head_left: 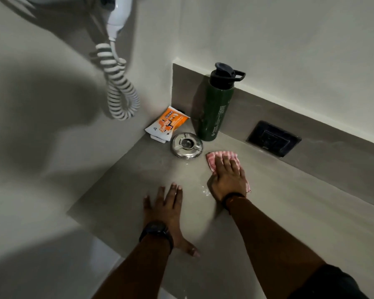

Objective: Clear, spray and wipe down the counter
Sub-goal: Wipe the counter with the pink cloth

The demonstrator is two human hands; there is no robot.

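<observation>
My right hand [229, 180] lies flat on a pink checked cloth [212, 158], pressing it onto the grey counter [289, 212]. A small wet patch [205, 190] glistens just left of that wrist. My left hand [166, 212] rests palm down on the counter near its front left edge, fingers spread, holding nothing. Both wrists wear dark bands.
In the back left corner stand a dark green water bottle [216, 106], a round steel ashtray [186, 145] and orange-and-white soap packets [166, 126]. A black socket plate [273, 138] sits in the backsplash. A white wall hair dryer with coiled cord [119, 83] hangs at the left.
</observation>
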